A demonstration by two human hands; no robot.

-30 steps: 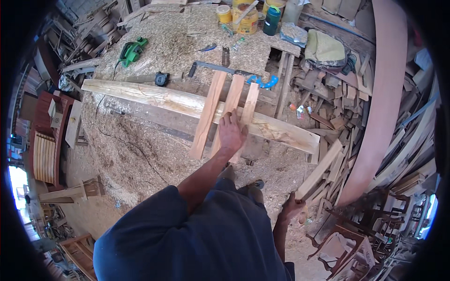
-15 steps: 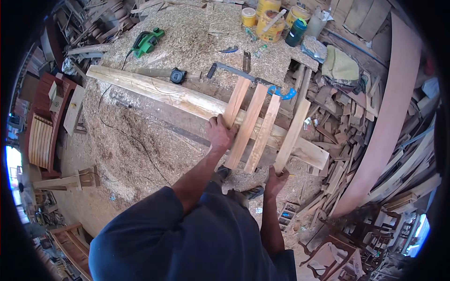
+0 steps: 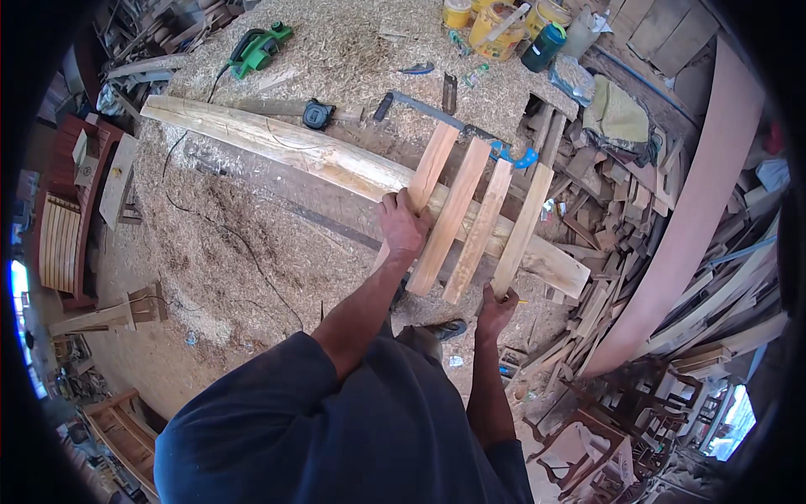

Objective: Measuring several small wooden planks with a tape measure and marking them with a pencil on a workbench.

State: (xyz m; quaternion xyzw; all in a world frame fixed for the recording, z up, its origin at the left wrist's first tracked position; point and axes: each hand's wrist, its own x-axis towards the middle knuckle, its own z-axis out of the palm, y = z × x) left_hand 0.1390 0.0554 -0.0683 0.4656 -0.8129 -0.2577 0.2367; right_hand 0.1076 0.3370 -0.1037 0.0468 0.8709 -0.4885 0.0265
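Four-sided wooden slats lie side by side, slanting across a long pale plank (image 3: 285, 144). My left hand (image 3: 404, 227) is closed on the leftmost slat (image 3: 435, 165), fingers bent over its edge; the slat's lower end shows partly beside my wrist. At the near end of the rightmost slat (image 3: 525, 227), my right hand (image 3: 497, 311) grips it between thumb and fingers. Between my hands rest a reddish slat (image 3: 451, 217) and a mottled slat (image 3: 480, 231), with narrow gaps around them; neither hand visibly holds these two.
Beyond the plank are a tape measure (image 3: 316, 114), a handsaw with a blue handle (image 3: 514, 155) and a green power planer (image 3: 259, 50) on shavings. Yellow buckets (image 3: 497, 32) and a dark bottle (image 3: 544, 47) stand at the back. Offcuts (image 3: 625, 202) pile up at right.
The whole view has shifted slightly. More of the leftmost slat's lower end now shows below my left hand. Both hands keep their grip on the outer slats.
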